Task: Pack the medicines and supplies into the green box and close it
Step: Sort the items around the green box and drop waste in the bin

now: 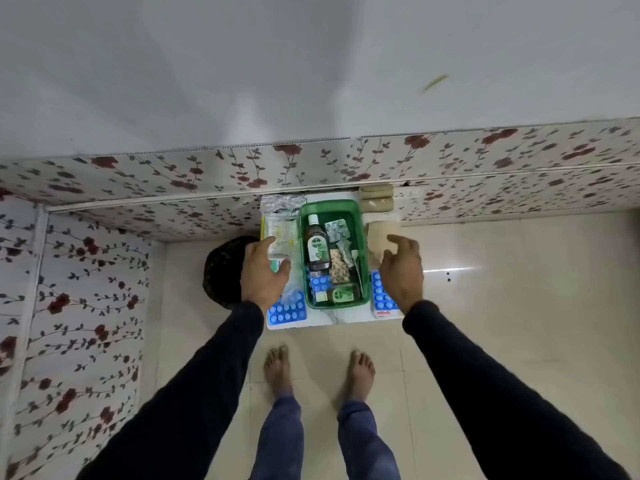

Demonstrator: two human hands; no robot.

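An open green box [302,216] stands on a small white table [332,318]. Inside lie a dark antiseptic bottle [317,245], a silver blister strip [337,230], a beige strip [338,268], a blue blister strip [320,283] and a small green bottle [343,294]. Left of the box my left hand [264,271] hovers open over white medicine packets [282,233]. My right hand [401,268] hovers open to the right of the box, beside a tan bandage roll [375,237]. Blue blister packs lie at the front left [286,311] and front right [381,296].
A silver foil pack [282,204] lies at the table's back left. Tan rolls [375,199] sit at the back right by the floral wall. A black bag [221,268] stands on the floor to the left. My bare feet [318,372] are just in front of the table.
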